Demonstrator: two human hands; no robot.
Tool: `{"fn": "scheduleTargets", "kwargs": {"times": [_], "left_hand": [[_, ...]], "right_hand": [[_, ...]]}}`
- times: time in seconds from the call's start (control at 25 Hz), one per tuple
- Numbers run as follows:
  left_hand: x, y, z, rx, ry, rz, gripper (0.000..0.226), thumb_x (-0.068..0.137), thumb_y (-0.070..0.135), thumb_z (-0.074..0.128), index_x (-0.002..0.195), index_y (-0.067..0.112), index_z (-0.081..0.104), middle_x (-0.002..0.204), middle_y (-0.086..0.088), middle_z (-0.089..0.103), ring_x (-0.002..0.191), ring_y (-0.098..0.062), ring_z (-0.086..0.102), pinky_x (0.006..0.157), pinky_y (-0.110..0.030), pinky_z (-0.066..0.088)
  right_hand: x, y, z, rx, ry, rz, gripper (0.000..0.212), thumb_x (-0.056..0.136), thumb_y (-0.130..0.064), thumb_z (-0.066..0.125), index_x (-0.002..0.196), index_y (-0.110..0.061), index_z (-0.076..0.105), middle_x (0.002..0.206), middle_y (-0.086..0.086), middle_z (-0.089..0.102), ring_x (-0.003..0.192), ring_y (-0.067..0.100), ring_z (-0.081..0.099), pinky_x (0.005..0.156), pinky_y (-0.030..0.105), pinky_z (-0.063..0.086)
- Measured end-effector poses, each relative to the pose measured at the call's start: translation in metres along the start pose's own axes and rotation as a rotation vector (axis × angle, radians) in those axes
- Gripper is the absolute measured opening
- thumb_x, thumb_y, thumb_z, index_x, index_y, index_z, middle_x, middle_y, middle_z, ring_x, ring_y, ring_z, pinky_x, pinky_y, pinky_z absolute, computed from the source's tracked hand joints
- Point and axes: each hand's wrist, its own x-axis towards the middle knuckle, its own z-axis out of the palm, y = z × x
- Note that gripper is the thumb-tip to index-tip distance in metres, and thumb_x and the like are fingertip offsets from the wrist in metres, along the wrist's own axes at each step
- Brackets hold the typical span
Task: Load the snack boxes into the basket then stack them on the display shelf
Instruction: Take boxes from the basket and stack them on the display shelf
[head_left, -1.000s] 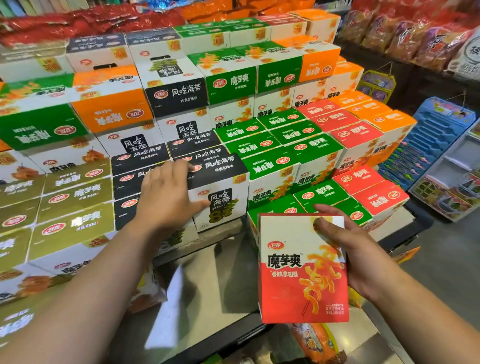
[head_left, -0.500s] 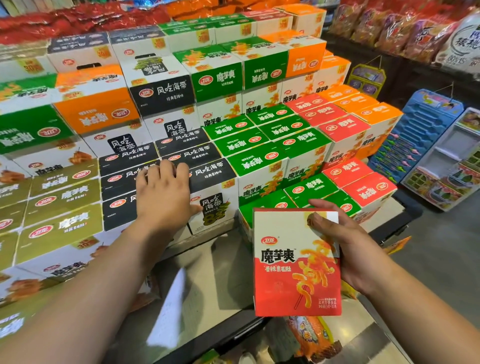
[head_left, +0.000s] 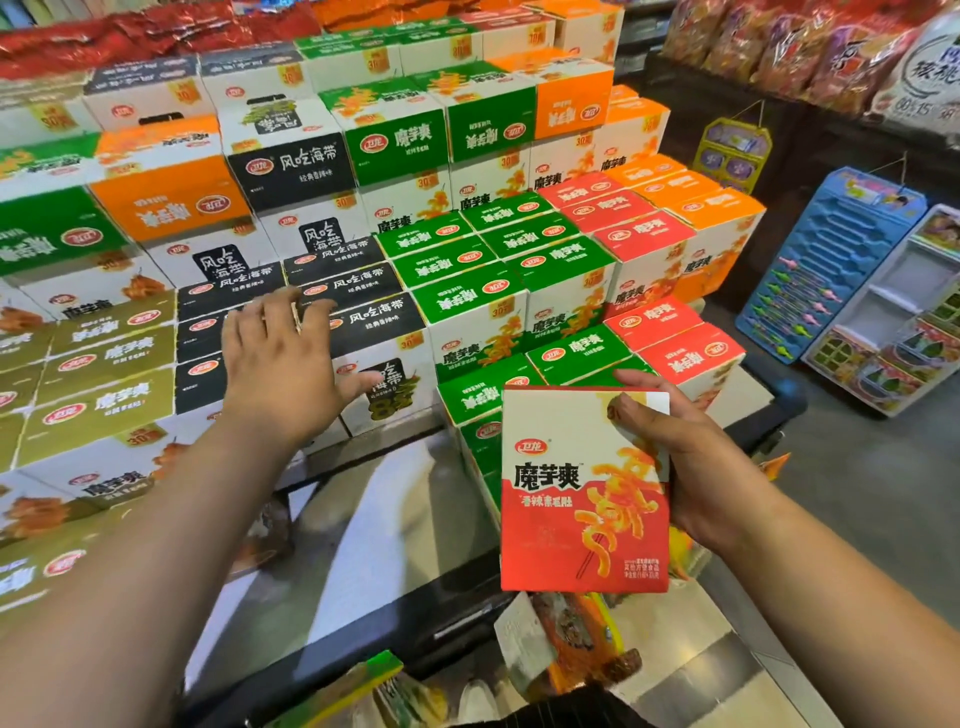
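Right hand (head_left: 696, 467) at 4 o'clock grips the red-and-white snack box (head_left: 576, 499), thumb across its upper right corner; fingers behind it are hidden. Box is upright, long axis vertical, printed face toward camera, top toward 12, in front of the green boxes (head_left: 467, 400). Left hand (head_left: 283, 369) at 9 o'clock, fingers spread and blurred, is over the black boxes (head_left: 374, 322); contact unclear. Packets at 6 are unreadable.

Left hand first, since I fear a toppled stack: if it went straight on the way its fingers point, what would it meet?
Probably the black snack boxes stepped up just beyond the left hand; its spread fingers aim at their tops. Depth is unclear, so it might pass above them.
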Motion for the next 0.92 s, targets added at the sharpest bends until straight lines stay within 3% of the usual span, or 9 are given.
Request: {"fn": "scheduleTargets", "kwargs": {"times": [0.12,0.24,0.32,0.44,0.56,0.64,0.76,0.92], "left_hand": [[-0.037,0.041,-0.020,-0.336,0.094,0.076,0.069,0.080,0.068,0.044,0.125,0.018,0.056,0.129,-0.012,0.048,0.123,-0.035,0.042,0.105,-0.051,0.031],[-0.079,0.109,-0.036,-0.780,-0.211,0.037,0.049,0.085,0.065,0.056,0.117,0.028,0.056,0.118,0.005,0.055,0.105,-0.014,0.056,0.092,-0.034,0.046],[-0.101,0.159,-0.039,-1.113,-0.469,-0.137,0.035,0.092,0.043,0.061,0.122,0.030,0.049,0.122,0.005,0.056,0.097,-0.003,0.061,0.082,-0.026,0.052],[-0.123,0.210,-0.029,-1.470,-0.621,-0.287,0.042,0.093,0.009,0.060,0.131,0.021,0.046,0.114,-0.001,0.058,0.085,-0.006,0.067,0.065,-0.019,0.055],[-0.134,0.243,-0.013,-1.538,-0.659,-0.279,0.058,0.075,0.019,0.073,0.127,0.026,0.049,0.121,-0.004,0.063,0.103,-0.021,0.067,0.072,-0.028,0.058],[-0.140,0.257,-0.002,-1.544,-0.680,-0.292,0.065,0.064,0.026,0.081,0.123,0.032,0.053,0.120,-0.003,0.066,0.106,-0.024,0.067,0.075,-0.035,0.058],[-0.146,0.278,0.005,-1.440,-0.699,-0.255,0.080,0.060,0.030,0.088,0.131,0.032,0.051,0.120,0.002,0.066,0.106,-0.018,0.067,0.081,-0.047,0.060],[-0.145,0.298,0.015,-1.388,-0.655,-0.175,0.076,0.068,0.021,0.082,0.132,0.035,0.046,0.115,0.014,0.068,0.101,-0.003,0.068,0.079,-0.036,0.061]], "right_hand": [[-0.013,-0.010,-0.019,0.007,-0.005,0.009,0.049,0.071,-0.022,0.069,0.117,-0.028,0.057,0.106,0.010,0.073,0.092,0.031,0.072,0.078,0.049,0.056],[-0.027,-0.017,-0.042,0.006,-0.008,-0.001,0.053,0.069,-0.021,0.071,0.119,-0.027,0.057,0.111,0.012,0.072,0.092,0.032,0.072,0.072,0.046,0.058],[-0.037,-0.021,-0.061,0.018,-0.008,0.001,0.048,0.069,-0.018,0.070,0.115,-0.026,0.058,0.113,0.013,0.071,0.088,0.031,0.073,0.065,0.042,0.061],[-0.052,-0.024,-0.090,0.028,-0.013,0.001,0.052,0.066,-0.020,0.077,0.114,-0.023,0.059,0.124,0.014,0.066,0.090,0.032,0.072,0.059,0.039,0.060],[-0.065,-0.022,-0.124,0.015,-0.002,0.004,0.077,0.045,-0.029,0.095,0.114,-0.025,0.061,0.120,0.012,0.068,0.089,0.031,0.072,0.057,0.038,0.059],[-0.072,-0.021,-0.145,-0.009,0.001,0.002,0.083,0.045,-0.031,0.095,0.119,-0.027,0.058,0.113,0.008,0.072,0.089,0.028,0.073,0.058,0.036,0.059],[-0.081,-0.023,-0.170,-0.057,0.020,0.008,0.059,0.066,-0.021,0.077,0.118,-0.034,0.052,0.106,-0.001,0.074,0.093,0.024,0.072,0.066,0.036,0.060],[-0.078,-0.025,-0.195,-0.237,0.013,0.012,0.052,0.076,-0.020,0.067,0.122,-0.039,0.050,0.108,-0.005,0.073,0.100,0.017,0.070,0.074,0.027,0.058]]}}
